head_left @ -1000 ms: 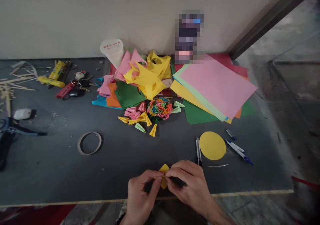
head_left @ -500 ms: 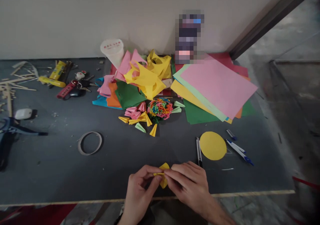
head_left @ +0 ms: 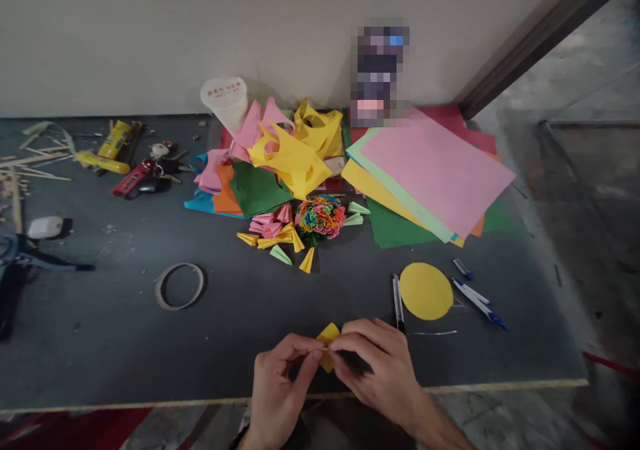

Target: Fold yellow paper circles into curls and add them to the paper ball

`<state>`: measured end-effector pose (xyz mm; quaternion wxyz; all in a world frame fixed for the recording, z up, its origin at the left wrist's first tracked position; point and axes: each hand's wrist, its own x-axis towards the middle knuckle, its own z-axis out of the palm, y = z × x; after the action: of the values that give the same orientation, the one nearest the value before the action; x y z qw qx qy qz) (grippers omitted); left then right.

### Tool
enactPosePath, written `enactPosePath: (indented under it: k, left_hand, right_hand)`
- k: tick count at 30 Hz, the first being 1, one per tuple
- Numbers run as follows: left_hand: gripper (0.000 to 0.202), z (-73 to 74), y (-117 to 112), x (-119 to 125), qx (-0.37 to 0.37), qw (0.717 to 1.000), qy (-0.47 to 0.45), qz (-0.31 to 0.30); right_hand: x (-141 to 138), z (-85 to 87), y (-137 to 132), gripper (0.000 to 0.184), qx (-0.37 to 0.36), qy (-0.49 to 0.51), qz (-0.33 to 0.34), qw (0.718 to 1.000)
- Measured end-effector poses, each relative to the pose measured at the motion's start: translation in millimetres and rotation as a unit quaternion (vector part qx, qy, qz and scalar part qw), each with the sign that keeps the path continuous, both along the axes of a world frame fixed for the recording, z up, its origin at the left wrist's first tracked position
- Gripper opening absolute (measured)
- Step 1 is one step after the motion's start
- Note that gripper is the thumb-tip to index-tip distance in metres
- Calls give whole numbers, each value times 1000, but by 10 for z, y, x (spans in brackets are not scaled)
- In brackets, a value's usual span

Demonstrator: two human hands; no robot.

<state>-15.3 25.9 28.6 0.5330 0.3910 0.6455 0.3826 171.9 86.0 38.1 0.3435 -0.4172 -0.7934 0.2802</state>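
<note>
Both hands meet near the front edge of the dark table over a small piece of folded yellow paper (head_left: 329,334). My left hand (head_left: 283,387) pinches its fold between thumb and fingertips. From the other side, my right hand (head_left: 376,370) pinches the same fold, its fingers partly covering the paper. A yellow paper circle (head_left: 427,291) lies flat to the right, with a utility knife (head_left: 397,302) along its left side. Farther back, several folded paper cones (head_left: 280,237) in pink, yellow and light green surround a ball of small multicoloured paper coils (head_left: 321,218).
A blue-and-white compass (head_left: 480,303) lies right of the circle. Stacked coloured sheets (head_left: 435,170) and cut scraps (head_left: 290,157) fill the back, beside a lidded cup (head_left: 225,100). A tape ring (head_left: 180,287), keys (head_left: 167,170) and a glue tube (head_left: 103,163) are at left.
The fingertips have shifted slightly along the fold, and my right hand's fingers are more arched. The yellow paper stays between both hands.
</note>
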Motion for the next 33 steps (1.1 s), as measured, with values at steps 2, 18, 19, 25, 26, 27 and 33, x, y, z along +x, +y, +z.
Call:
enactPosePath:
  k: [2, 18, 19, 25, 26, 27, 33]
  left_hand:
    - [22, -7, -11, -9, -3, 1000, 6, -7]
    - [29, -4, -6, -31, -54, 997, -58, -11]
    - [29, -1, -8, -30, -52, 997, -59, -11]
    - [27, 15, -7, -28, -26, 999, -47, 7]
    - [26, 24, -4, -23, -22, 999, -43, 16]
    - [26, 34, 1, -17, -18, 999, -39, 25]
    - [28, 50, 23, 52, 3, 997, -40, 60]
  right_hand:
    - [12, -12, -7, 10, 11, -4, 1, 1000]
    - [-42, -9, -3, 11, 71, -31, -11, 997]
    - [-36, -17, -7, 11, 70, -34, -5, 997]
    - [31, -60, -33, 10, 65, -54, 32, 996]
    - [46, -62, -34, 12, 66, -54, 38, 996]
    - [61, -64, -35, 16, 69, -55, 44, 995]
    - [133, -111, -52, 30, 100, -58, 62, 991]
